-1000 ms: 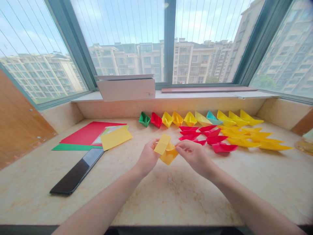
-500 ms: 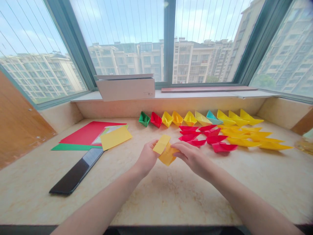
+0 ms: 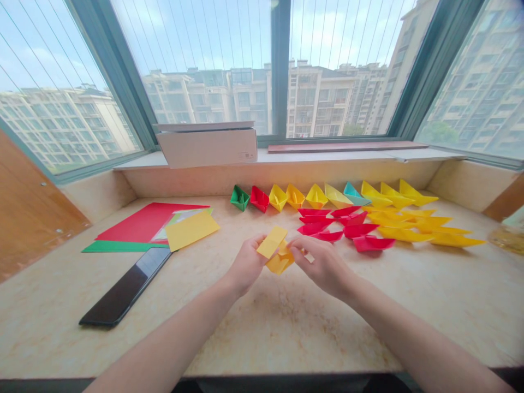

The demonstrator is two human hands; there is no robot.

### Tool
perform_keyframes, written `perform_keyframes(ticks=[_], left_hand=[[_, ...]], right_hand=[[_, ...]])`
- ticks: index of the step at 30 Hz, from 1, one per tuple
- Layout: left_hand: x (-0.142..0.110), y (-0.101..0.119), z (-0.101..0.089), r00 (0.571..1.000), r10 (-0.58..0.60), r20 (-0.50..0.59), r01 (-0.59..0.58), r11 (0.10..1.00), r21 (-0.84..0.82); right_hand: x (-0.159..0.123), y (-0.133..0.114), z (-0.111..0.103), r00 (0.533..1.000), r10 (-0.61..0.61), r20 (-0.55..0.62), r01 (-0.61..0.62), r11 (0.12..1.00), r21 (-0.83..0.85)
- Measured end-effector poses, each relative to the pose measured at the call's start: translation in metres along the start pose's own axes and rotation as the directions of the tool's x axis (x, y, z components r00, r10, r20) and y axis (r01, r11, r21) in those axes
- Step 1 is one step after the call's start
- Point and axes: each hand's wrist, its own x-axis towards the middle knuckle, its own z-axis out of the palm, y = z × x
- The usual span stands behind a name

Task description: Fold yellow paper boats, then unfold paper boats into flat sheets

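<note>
My left hand (image 3: 245, 266) and my right hand (image 3: 321, 266) hold a folded piece of yellow origami paper (image 3: 278, 256) between them, above the marble surface. A flat rectangular flap of it stands up near my left thumb, and my fingers hide part of the folds. A small pale corner shows just past my right fingertips. Flattened red paper boats (image 3: 333, 225) lie close beyond my right hand, and flattened yellow boats (image 3: 409, 229) lie further right.
A row of several folded paper boats (image 3: 315, 196) in green, red, yellow and teal runs along the back. To the left lie a red sheet (image 3: 147, 224), a yellow sheet (image 3: 191, 230), a green sheet (image 3: 123, 246) and a dark phone (image 3: 125, 287). A white box (image 3: 207, 144) sits on the window ledge.
My right hand has shifted slightly on the yellow paper, and its folds sit tighter between my hands. The whole view has drifted a little.
</note>
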Motion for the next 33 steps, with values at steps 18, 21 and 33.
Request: perform_keyframes(ticks=[18,21,33], left_hand=[[0.001,0.002,0.001,0.987,-0.088,-0.137,0.059,0.978,-0.201],[-0.001,0.004,0.003,0.987,-0.107,-0.116,0.08,0.974,-0.21],[-0.003,0.002,0.004,0.991,-0.123,-0.044,0.113,0.974,-0.195]], right_hand=[[-0.001,0.007,0.005,0.986,-0.167,0.009,0.166,0.984,0.068],[-0.002,0.009,0.007,0.982,-0.186,-0.009,0.186,0.981,0.045],[-0.002,0.011,0.004,0.991,-0.13,0.043,0.129,0.991,0.025]])
